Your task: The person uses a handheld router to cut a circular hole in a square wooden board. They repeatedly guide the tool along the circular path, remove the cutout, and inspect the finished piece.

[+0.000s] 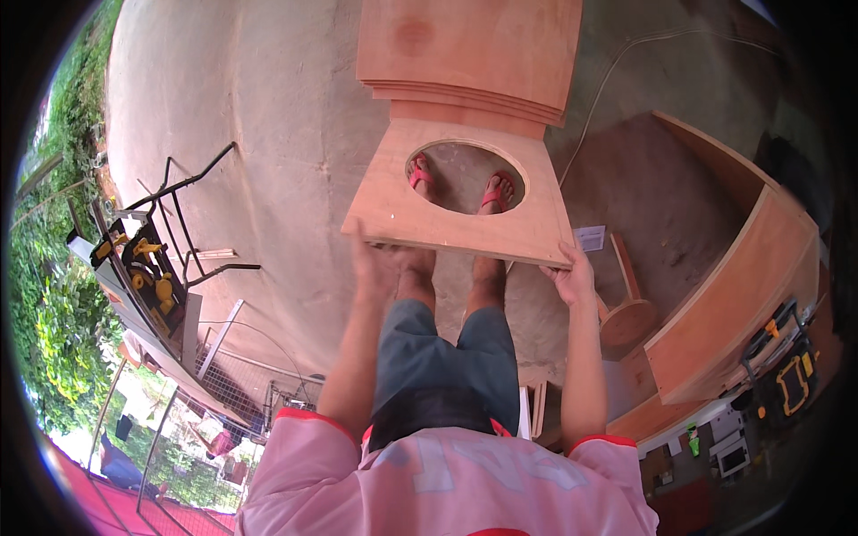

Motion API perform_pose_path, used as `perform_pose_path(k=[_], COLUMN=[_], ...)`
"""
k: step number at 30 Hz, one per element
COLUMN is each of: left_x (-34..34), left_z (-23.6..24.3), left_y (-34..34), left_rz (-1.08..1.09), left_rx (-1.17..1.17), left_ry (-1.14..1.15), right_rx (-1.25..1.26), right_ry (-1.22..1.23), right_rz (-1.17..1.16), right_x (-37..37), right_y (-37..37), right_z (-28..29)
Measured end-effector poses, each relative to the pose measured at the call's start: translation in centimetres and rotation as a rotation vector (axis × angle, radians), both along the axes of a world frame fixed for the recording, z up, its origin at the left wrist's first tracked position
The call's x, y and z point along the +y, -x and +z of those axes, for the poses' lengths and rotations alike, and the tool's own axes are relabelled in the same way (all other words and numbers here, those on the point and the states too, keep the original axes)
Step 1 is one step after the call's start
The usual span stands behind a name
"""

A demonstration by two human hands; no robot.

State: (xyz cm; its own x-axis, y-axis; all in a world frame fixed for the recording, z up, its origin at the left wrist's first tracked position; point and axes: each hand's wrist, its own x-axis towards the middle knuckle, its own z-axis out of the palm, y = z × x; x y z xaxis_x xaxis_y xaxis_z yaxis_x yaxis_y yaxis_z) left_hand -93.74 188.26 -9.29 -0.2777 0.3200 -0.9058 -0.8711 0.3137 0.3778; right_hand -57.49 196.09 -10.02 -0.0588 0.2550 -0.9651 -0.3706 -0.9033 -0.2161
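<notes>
A plywood panel (465, 228) with a large oval cutout lies in front of me, its near edge above my shins. My feet in red sandals show through the hole. At the near right corner my right hand (572, 275) grips the panel, fingers around its edge. My left hand (375, 266) is at the near left corner, its thumb up by the edge; it is smeared by motion, and whether it grips the wood is unclear. Beyond the panel, a stack of plywood sheets (469, 45) overlaps or adjoins its far end.
At right stands a large plywood box (733, 295), with a round wooden piece (628, 323) and a paper sheet (590, 238) on the floor nearby. At left are a black metal frame (183, 192) and yellow-black tools (152, 277). A cable (617, 62) crosses the concrete floor.
</notes>
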Motion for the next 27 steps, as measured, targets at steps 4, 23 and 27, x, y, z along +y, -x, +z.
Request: perform_pose_path(k=[4, 23, 27], left_x=[-0.1, 14.2, 14.9], left_z=[-1.8, -23.4, -29.9], left_y=[11.9, 13.0, 13.1], left_rz=[-0.368, -1.088, -1.104], left_rx=[-0.219, 0.009, 0.032], left_ry=[0.041, 0.33, 0.266], right_rx=[-0.012, -0.22, -0.114], right_ry=[-0.019, 0.025, 0.091], right_rz=[0.068, 0.761, 0.745], right_x=[0.2, 13.2, 14.0], right_y=[-0.5, -1.7, -1.5], right_z=[0.0, -24.8, -29.1])
